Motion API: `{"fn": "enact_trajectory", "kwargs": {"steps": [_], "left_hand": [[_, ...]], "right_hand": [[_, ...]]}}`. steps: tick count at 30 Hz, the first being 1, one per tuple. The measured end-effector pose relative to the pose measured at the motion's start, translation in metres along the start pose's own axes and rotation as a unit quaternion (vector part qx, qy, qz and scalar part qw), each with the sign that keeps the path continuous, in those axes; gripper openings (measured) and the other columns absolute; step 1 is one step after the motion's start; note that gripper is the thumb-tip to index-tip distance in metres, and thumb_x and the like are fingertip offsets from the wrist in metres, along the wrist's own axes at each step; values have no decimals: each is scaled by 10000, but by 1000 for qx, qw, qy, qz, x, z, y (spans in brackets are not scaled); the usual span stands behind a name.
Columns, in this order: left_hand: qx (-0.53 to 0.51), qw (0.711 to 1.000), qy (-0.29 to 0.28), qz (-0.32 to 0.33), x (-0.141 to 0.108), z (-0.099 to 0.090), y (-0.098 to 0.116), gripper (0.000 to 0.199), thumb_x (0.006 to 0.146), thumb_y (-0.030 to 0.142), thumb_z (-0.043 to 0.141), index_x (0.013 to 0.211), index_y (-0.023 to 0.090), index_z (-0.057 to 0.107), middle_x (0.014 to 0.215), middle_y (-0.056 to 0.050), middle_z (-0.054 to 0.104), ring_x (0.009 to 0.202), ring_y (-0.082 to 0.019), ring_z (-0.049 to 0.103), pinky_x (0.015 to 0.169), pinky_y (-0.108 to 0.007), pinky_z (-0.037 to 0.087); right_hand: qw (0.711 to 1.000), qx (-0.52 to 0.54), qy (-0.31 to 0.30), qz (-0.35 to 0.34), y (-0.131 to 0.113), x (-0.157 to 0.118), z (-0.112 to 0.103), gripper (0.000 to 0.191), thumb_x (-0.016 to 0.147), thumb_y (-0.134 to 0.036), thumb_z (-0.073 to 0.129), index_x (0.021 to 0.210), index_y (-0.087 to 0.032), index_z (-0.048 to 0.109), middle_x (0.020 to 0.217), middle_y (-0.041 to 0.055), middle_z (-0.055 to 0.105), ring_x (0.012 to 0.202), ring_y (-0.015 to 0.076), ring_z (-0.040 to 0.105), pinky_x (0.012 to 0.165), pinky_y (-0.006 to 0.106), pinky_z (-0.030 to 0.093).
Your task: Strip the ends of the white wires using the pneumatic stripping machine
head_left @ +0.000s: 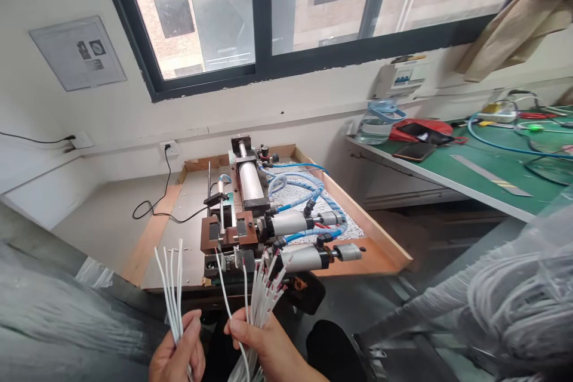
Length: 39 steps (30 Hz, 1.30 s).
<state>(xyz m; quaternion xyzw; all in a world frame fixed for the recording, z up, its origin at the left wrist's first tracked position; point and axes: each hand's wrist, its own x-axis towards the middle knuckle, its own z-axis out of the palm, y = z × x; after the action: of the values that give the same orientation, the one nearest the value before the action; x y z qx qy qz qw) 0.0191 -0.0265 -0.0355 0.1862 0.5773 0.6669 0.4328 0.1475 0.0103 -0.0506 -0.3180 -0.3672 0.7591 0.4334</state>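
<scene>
At the bottom left, my left hand (181, 351) is closed around a few white cables (173, 295) whose ends point up. To its right, my right hand (264, 340) grips a thicker bundle of white cables (264, 292), several with reddish tips. One single cable (225, 292) stands apart, leaning left, under my right thumb. Just beyond both hands sits a pneumatic machine (250, 182) with silver cylinders and blue hoses, in a wooden-edged tray (385, 248). The two hands do not touch each other.
A green-topped bench (474, 161) at the right holds a phone (414, 151), a red pouch (441, 127), a water jug (376, 122) and a steel ruler (490, 175). Plastic-wrapped coils (523, 304) fill the lower right. A black power cord (166, 191) crosses the tabletop left of the machine.
</scene>
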Motion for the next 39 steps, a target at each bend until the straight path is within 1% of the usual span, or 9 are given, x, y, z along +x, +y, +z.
{"fn": "enact_trajectory", "kwargs": {"steps": [3,5,9,12,14,23,29,36,39], "left_hand": [[11,1000,-1,-9,-2,4,9,300,554,339,704,766,132,657,632,-63,624,564,-143,564,313,-161,240],[14,999,-32,-11,-5,8,13,297,586,340,681,793,129,656,770,-108,641,696,-184,586,307,-160,230],[36,998,-50,-16,-14,7,13,261,599,325,671,779,136,656,607,-36,582,495,-90,497,313,-156,217],[54,997,-56,-30,-20,0,13,215,595,300,674,732,136,657,494,21,491,414,-43,378,324,-152,187],[68,995,-64,-41,-23,-5,13,194,595,295,676,700,134,655,453,37,449,397,-35,327,331,-158,168],[203,970,-132,4,-25,-21,5,183,645,323,630,628,141,638,421,51,388,433,-72,291,418,-224,227],[250,954,-167,24,-25,-27,3,198,675,337,603,638,142,619,436,59,348,443,-74,257,422,-230,206],[135,975,-175,-34,-34,-21,1,181,671,308,616,608,138,623,414,55,348,424,-60,258,413,-215,198],[110,982,-146,-44,-33,-21,3,185,644,300,643,575,132,613,407,55,352,410,-47,258,398,-199,201]], "right_hand": [[998,-33,-41,38,5,-13,0,322,536,-442,695,574,-128,633,506,2,526,525,116,445,565,246,307],[993,-69,-72,56,9,-20,1,329,532,-447,695,543,-126,623,502,5,525,516,116,445,548,247,304],[985,-120,-108,53,11,-25,2,328,573,-443,673,529,-125,605,481,-8,496,494,100,404,511,236,281],[993,-97,-60,1,5,-21,3,331,637,-457,625,600,-130,584,517,-8,506,501,96,397,501,226,281],[996,-75,-33,-27,0,-17,5,331,657,-457,611,605,-138,537,516,-20,484,484,86,379,489,220,279],[986,-140,-80,-47,-5,-14,14,272,746,-394,525,628,-153,481,478,-56,400,461,77,346,474,217,274],[991,-116,-49,-38,-3,-14,19,187,694,-215,491,520,-162,446,420,-66,375,412,65,313,433,211,252],[996,1,59,-71,12,-16,28,157,634,-186,479,489,-168,422,406,-72,333,396,60,275,408,211,223],[991,15,98,-88,8,-14,23,200,649,-215,497,472,-167,417,408,-65,336,399,62,275,408,210,221]]}}
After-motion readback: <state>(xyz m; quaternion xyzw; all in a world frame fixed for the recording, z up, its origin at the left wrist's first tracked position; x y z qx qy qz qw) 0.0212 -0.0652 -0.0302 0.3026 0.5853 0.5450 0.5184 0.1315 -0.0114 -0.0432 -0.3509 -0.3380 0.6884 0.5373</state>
